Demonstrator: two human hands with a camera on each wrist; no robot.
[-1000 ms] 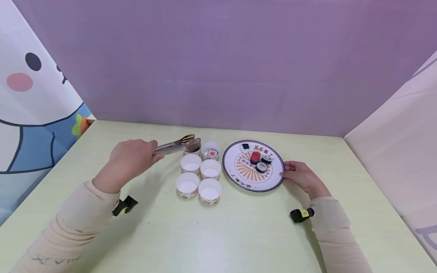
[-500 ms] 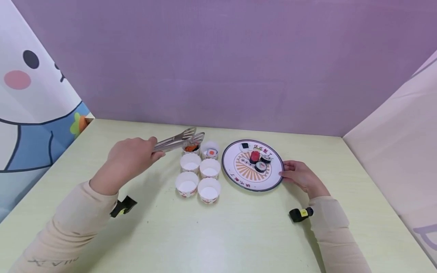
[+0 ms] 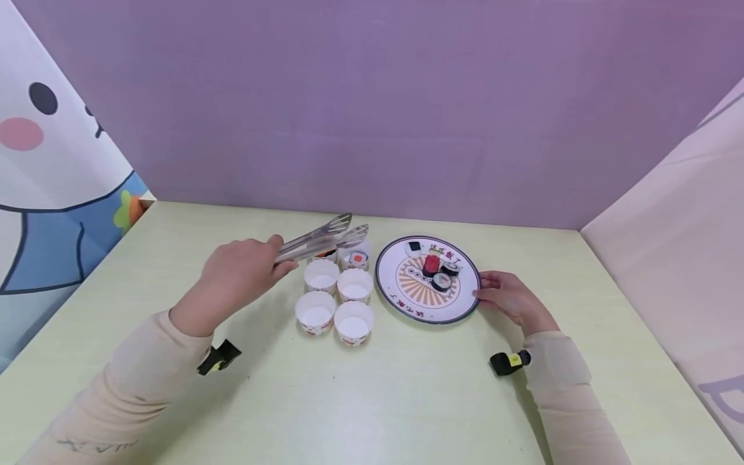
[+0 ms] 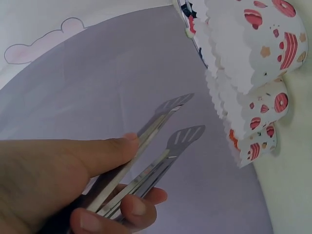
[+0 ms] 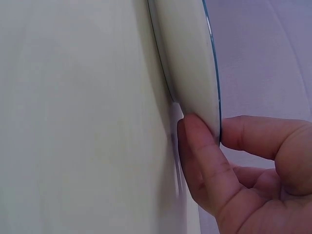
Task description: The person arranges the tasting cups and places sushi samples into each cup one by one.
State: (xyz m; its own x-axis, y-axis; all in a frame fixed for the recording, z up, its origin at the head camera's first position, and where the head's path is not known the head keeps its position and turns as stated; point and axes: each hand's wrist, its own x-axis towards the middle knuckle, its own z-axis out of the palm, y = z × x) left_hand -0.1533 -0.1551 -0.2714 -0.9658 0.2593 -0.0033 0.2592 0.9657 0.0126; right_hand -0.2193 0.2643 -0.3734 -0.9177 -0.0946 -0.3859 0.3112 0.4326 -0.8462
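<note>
Head view: your left hand (image 3: 238, 281) grips the tongs (image 3: 316, 248), whose tips reach over the back cups. The 6 paper cups (image 3: 353, 318) stand on the table (image 3: 418, 394) in 3 rows of 2. The back-left cup holds an orange-topped sushi (image 3: 328, 254), partly hidden; the back-right holds an orange-centred sushi (image 3: 358, 259). Right of them, your right hand (image 3: 513, 300) grasps the plate (image 3: 391, 266) by its right edge. On it: a white sushi (image 3: 414, 247) with a black square, a red-topped sushi (image 3: 431, 265) and 2 dark-wrapped rolls (image 3: 442, 282).

Left wrist view: your thumb and fingers hold the tongs; their 2 ends stand apart, clear of the cup rims.

Right wrist view: your thumb presses the plate's rim, fingers against its underside.
</note>
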